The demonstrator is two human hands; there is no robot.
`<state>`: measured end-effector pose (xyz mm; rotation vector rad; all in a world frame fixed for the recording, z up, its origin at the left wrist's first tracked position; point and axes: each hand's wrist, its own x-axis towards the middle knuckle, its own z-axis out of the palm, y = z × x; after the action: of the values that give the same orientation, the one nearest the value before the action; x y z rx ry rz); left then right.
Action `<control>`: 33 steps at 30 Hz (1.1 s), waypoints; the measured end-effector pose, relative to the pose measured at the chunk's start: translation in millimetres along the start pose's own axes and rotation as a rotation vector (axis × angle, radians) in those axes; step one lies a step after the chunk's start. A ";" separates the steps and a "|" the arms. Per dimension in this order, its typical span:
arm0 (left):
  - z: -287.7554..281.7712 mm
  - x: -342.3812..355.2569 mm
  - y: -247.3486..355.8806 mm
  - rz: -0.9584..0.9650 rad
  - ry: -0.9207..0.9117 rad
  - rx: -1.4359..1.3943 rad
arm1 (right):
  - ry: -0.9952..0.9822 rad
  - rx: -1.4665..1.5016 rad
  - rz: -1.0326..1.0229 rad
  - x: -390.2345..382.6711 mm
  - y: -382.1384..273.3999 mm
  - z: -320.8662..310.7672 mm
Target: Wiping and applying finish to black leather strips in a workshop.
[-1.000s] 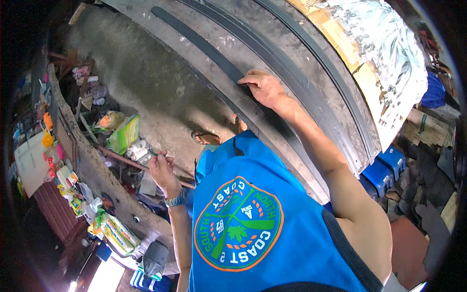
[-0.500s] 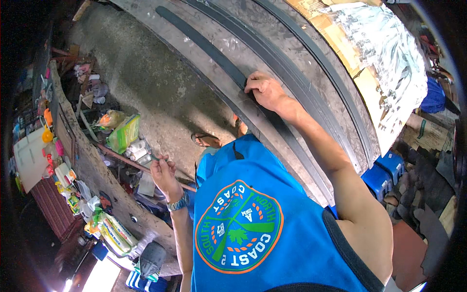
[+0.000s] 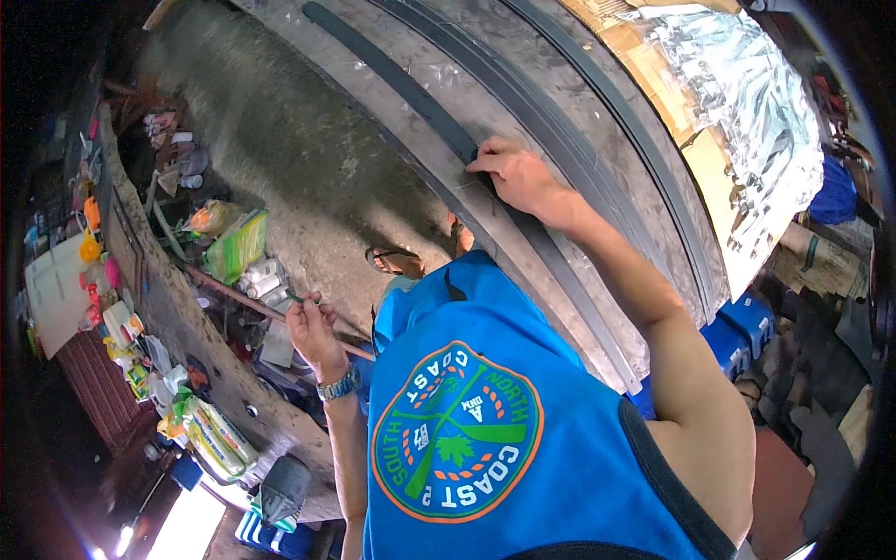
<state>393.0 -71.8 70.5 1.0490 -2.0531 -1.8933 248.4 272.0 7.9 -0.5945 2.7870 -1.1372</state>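
Observation:
A long black strip point(image 3: 397, 82) lies along the near edge of the grey worktable point(image 3: 509, 121). My right hand point(image 3: 525, 184) rests over this strip, its thumb and fingers pinched together at the surface. Whatever sits between those fingertips is too small to make out. Off to the left, away from the table, my left hand point(image 3: 315, 338) is raised with curled fingers. A small, thin, dark greenish thing point(image 3: 295, 297) sticks out from its fingertips; I cannot tell its kind.
More dark strips point(image 3: 597, 79) run alongside on the table. Beyond them, cardboard point(image 3: 686, 154) carries a heap of shiny silvery pieces point(image 3: 737, 103). Blue containers point(image 3: 737, 336) stand at the right. A cluttered wooden bench point(image 3: 219, 373) and a green bag point(image 3: 235, 247) are at the left.
My right hand has shifted very slightly along the strip, its fingers still pinched. My left hand has barely moved. The whole view has turned a little.

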 end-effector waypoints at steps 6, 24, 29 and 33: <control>-1.3 -0.2 -1.0 0.028 -0.028 -0.012 | -0.013 0.078 -0.020 -46.3 3.8 -4.4; 32.5 33.1 7.2 0.116 -0.248 0.095 | 0.347 0.278 0.333 -103.6 -22.5 -7.2; 77.8 34.8 32.5 0.169 -0.425 0.116 | 0.459 0.279 0.387 -122.5 -35.8 -17.4; 103.7 54.1 37.5 0.212 -0.575 0.130 | 0.555 0.310 0.453 -134.7 -43.7 -16.5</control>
<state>281.3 -20.7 67.6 0.2898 -2.4827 -2.1426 383.3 305.5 39.5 0.4274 2.8093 -1.7606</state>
